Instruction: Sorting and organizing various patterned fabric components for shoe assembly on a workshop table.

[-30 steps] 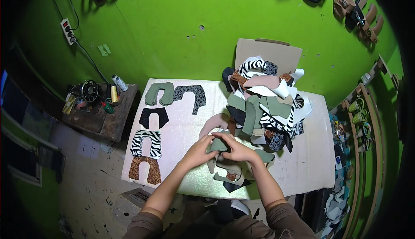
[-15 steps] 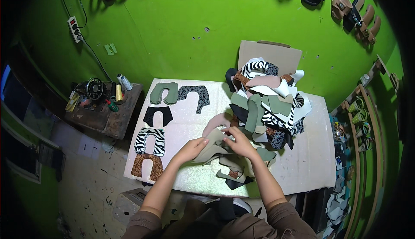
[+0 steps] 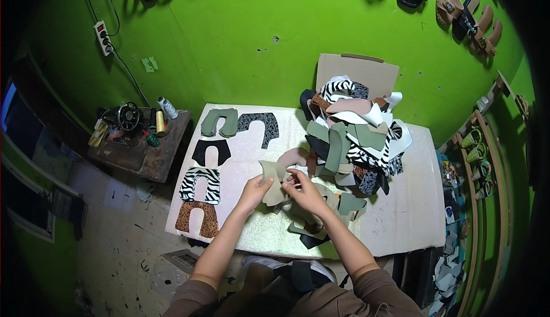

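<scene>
Between my two hands I hold a beige shoe-upper piece (image 3: 274,183), tilted up over the near middle of the table. My left hand (image 3: 255,193) pinches its left side. On its right side are the closed fingers of my right hand (image 3: 303,191). A pink piece (image 3: 294,157) lies just beyond the hands. Beside my right wrist lie loose beige and green pieces (image 3: 350,204). Along the table's left stand U-shaped pieces laid out apart: green (image 3: 220,121), black patterned (image 3: 262,125), black (image 3: 211,152), zebra-striped (image 3: 199,184) and leopard-print (image 3: 196,218).
A heap of mixed cut pieces (image 3: 349,136) rises at the table's back right, against a cardboard box (image 3: 358,69). To the left, a sewing machine (image 3: 128,116) sits on a wooden stand with thread spools (image 3: 167,108). Sandals hang on the green wall; a wooden shoe rack (image 3: 484,202) stands right.
The beige piece has been turned more upright and drawn slightly left between my hands. My right hand has shifted left, nearer my left hand. The laid-out pieces stay put.
</scene>
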### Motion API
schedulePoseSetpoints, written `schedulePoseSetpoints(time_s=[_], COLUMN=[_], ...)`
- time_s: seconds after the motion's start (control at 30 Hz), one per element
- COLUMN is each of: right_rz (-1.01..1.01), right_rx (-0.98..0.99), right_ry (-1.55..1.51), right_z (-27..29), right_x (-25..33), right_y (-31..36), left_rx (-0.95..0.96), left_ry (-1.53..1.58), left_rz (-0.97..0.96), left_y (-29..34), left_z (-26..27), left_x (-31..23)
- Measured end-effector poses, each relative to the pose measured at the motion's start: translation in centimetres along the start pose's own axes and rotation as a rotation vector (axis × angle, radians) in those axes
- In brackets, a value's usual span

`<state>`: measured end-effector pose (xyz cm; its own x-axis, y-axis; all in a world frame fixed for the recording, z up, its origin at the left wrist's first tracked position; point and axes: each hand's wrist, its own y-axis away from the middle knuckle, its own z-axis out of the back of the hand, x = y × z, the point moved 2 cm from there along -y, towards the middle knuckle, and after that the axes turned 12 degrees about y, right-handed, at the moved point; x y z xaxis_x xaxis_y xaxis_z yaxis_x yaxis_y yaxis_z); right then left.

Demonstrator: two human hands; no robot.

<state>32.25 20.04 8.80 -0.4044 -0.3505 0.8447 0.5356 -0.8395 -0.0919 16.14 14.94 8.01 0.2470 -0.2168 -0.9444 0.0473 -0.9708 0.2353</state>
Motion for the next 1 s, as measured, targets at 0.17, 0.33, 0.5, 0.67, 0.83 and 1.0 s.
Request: schedulePoseSetpoints(time_s=[0.17,0.33,0.5,0.67,0.83,1.0], right_rz=[-0.095,-0.179,-0.23,-0.215,-0.048,-0.097], right_rx=[0.157,0.12,-0.108,-0.029,0.063,0.068], right_ry=[-0.011,0.056,0.074,-0.285,-0.047,-0.029], right_z=[-2.0,-1.7,1.1,1.6,-1.0,-1.6], right_x=[0.0,-2.6,-4.5,-2.8,-0.4,-1.2], right_y=[0.9,1.0,0.4,0.4,0.4,0.0], left_rx=[-0.031,-0.029,-0.137,-0.148,-0.199,-0.342], left_ry=[0.07,0.087,0.082,0.214,0.155,0.151], left_rz=[0.131,-0.019,0.062,0.129,-0.057,-0.245], left_y=[0.3,0.3,1.3,1.6,1.6,2.0], left_z=[-1.0,-0.7,0.5,0.2,-0.6,0.8], left_x=[1.2,2.2,0.8,0.9,1.9,1.2])
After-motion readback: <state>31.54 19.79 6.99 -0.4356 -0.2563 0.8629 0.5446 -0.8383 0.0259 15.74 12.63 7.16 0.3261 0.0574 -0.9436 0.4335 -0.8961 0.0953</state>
